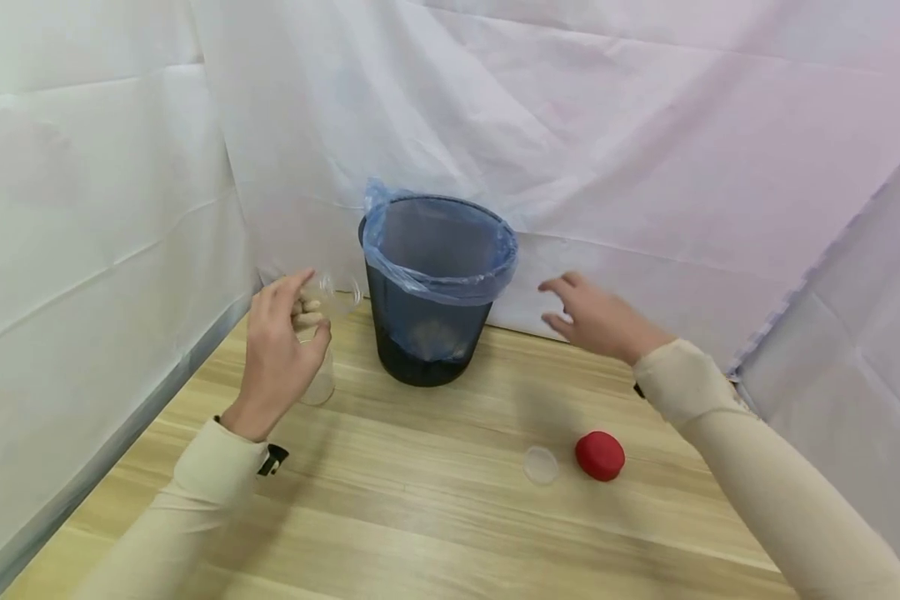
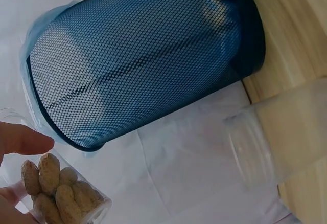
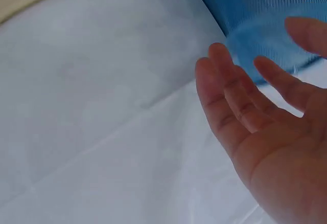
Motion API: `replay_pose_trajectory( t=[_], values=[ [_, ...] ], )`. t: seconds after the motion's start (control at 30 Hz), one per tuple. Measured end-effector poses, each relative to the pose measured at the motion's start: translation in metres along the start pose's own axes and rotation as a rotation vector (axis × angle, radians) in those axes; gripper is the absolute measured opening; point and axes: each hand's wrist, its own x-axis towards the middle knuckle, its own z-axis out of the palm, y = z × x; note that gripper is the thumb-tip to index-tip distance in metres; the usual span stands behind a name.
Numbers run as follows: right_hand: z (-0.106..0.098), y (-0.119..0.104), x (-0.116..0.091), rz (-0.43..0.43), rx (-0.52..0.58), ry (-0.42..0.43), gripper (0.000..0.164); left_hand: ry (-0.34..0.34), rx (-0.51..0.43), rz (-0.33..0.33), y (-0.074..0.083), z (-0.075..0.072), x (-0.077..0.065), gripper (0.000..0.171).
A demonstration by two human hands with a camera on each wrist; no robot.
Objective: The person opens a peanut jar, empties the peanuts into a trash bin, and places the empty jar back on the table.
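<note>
The jar (image 2: 104,207) of peanuts (image 2: 64,196) is in the air near the table's back left corner, tilted, with the left hand (image 1: 277,358) gripping it between thumb and fingers. Below that hand, another clear jar (image 1: 320,385) stands upright on the table (image 1: 390,508), near the same corner. The right hand (image 1: 596,317) holds nothing; its fingers are spread and slightly bent, in the air beside the bin (image 1: 412,367).

The bin, dark mesh with a blue bag (image 1: 450,290) folded over its rim, stands at the table's back edge, left of the middle. Toward the right edge, a red cap (image 1: 600,456) and a clear disc (image 1: 541,465) lie just beside each other.

The table top has a pale yellow-brown wood grain running in bands. White cloth (image 1: 607,125), creased and faintly pink on the right, hangs on 3 sides: behind, left and right. Both sleeves (image 1: 780,492) are cream.
</note>
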Motion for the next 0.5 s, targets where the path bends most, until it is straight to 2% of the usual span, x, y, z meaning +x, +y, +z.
replay_pose_trajectory(
  t=[0.13,0.23,0.4,0.5],
  values=[
    [-0.025,0.002,0.024,0.067,0.035,0.019,0.05,-0.037,0.028,0.037,0.0,0.0,0.014,0.066],
    [-0.036,0.003,0.044,0.121,0.046,0.016,0.054,-0.046,0.047,0.085,-0.001,0.001,0.025,0.065],
    [-0.04,0.002,0.077,0.19,0.087,0.002,0.061,-0.033,0.074,0.157,-0.003,-0.001,0.046,0.063],
    [-0.036,0.001,0.093,0.211,0.123,0.017,0.063,-0.043,0.074,0.162,-0.005,-0.002,0.06,0.062]
  ],
)
